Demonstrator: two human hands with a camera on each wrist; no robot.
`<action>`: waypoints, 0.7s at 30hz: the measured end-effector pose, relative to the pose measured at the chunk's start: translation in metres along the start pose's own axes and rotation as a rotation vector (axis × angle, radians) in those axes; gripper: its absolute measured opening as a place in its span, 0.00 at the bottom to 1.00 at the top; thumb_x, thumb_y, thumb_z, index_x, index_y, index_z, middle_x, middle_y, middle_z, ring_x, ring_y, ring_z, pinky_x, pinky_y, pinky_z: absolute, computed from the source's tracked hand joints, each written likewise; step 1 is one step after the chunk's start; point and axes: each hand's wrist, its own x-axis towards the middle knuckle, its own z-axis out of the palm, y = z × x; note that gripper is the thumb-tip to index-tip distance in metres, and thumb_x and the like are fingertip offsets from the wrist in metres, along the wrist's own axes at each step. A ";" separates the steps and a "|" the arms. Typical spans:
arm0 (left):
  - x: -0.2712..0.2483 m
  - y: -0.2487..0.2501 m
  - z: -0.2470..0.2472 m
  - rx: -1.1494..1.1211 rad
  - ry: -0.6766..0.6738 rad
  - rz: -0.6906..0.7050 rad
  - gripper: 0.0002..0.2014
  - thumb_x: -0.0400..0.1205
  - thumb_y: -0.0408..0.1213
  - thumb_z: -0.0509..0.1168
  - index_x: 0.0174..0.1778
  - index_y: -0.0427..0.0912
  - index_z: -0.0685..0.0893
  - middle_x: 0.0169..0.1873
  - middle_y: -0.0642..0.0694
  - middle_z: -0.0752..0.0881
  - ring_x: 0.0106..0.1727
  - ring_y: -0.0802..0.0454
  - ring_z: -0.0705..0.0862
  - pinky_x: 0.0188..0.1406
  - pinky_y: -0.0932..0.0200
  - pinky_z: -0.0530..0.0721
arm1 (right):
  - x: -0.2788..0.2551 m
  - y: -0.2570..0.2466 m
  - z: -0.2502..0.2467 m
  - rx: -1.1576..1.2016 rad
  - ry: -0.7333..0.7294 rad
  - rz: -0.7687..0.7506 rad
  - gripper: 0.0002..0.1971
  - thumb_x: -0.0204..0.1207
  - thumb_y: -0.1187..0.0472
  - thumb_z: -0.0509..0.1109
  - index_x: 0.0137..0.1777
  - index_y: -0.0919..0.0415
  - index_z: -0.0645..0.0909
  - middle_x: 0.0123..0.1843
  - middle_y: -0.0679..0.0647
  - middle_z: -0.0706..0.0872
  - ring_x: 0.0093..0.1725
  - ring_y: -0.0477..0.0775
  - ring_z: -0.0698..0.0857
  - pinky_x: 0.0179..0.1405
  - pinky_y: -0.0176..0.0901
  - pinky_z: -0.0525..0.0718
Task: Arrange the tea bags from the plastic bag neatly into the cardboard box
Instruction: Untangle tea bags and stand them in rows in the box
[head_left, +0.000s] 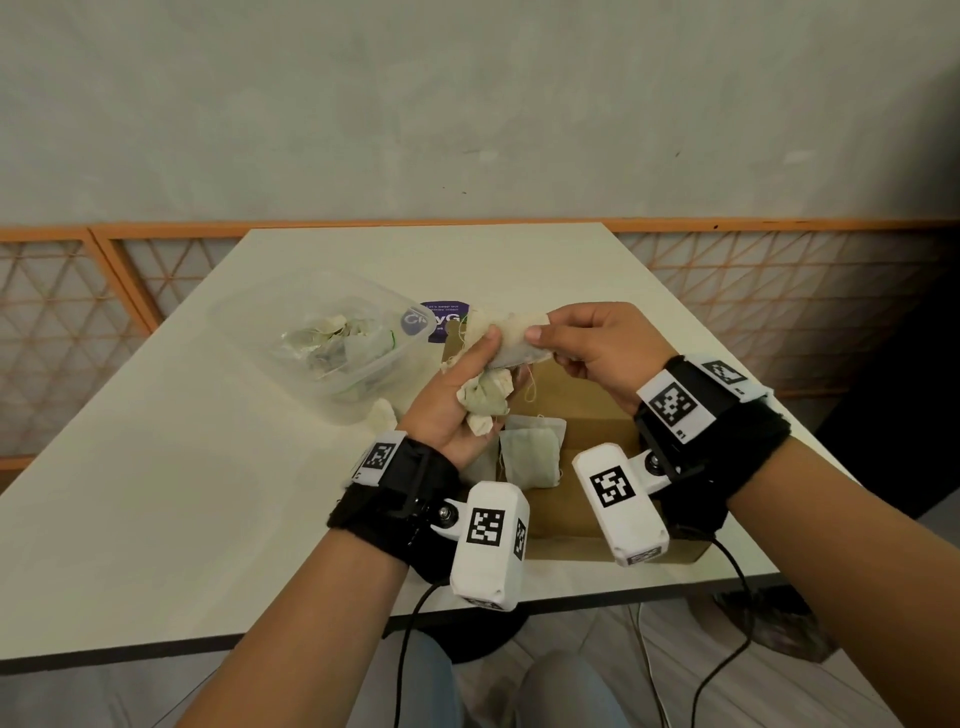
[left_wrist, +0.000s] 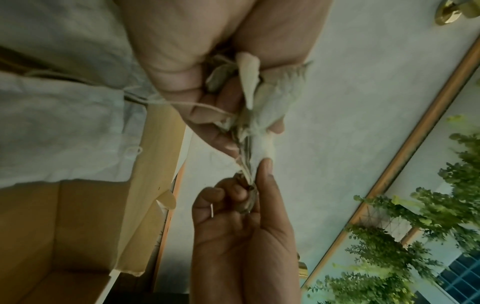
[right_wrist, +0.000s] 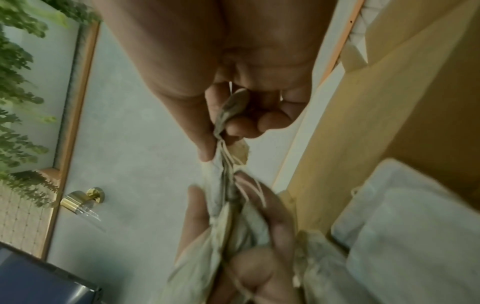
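- Only the head view showed the white table, with the cardboard box near its right edge and the plastic bag to the box's left.
- Several tea bags lay in the box; the wrist views showed only their blurred edges.
- The left hand, fingers curled, clutched a bunch of tea bags above the box.
- The right hand pinched one tea bag between thumb and fingers; the left thumb pressed its other end.
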 end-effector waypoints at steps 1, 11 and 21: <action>-0.001 0.002 0.000 0.004 0.020 0.021 0.14 0.82 0.44 0.63 0.57 0.39 0.82 0.43 0.43 0.86 0.35 0.56 0.86 0.25 0.68 0.83 | 0.001 0.000 -0.004 -0.027 0.007 -0.008 0.10 0.69 0.66 0.76 0.28 0.62 0.81 0.25 0.56 0.72 0.26 0.51 0.67 0.27 0.41 0.65; -0.007 0.019 0.009 0.555 0.084 0.080 0.37 0.66 0.65 0.72 0.55 0.34 0.87 0.49 0.32 0.86 0.49 0.40 0.85 0.52 0.51 0.79 | -0.004 -0.014 -0.025 -0.118 -0.145 -0.011 0.03 0.71 0.65 0.74 0.36 0.62 0.86 0.33 0.60 0.75 0.27 0.50 0.69 0.31 0.41 0.67; -0.010 0.024 0.003 0.389 -0.084 0.040 0.04 0.80 0.37 0.66 0.43 0.40 0.80 0.31 0.48 0.79 0.29 0.60 0.79 0.21 0.71 0.77 | -0.007 -0.008 -0.023 0.036 -0.197 0.275 0.20 0.82 0.48 0.60 0.42 0.61 0.88 0.41 0.57 0.80 0.29 0.46 0.74 0.32 0.36 0.74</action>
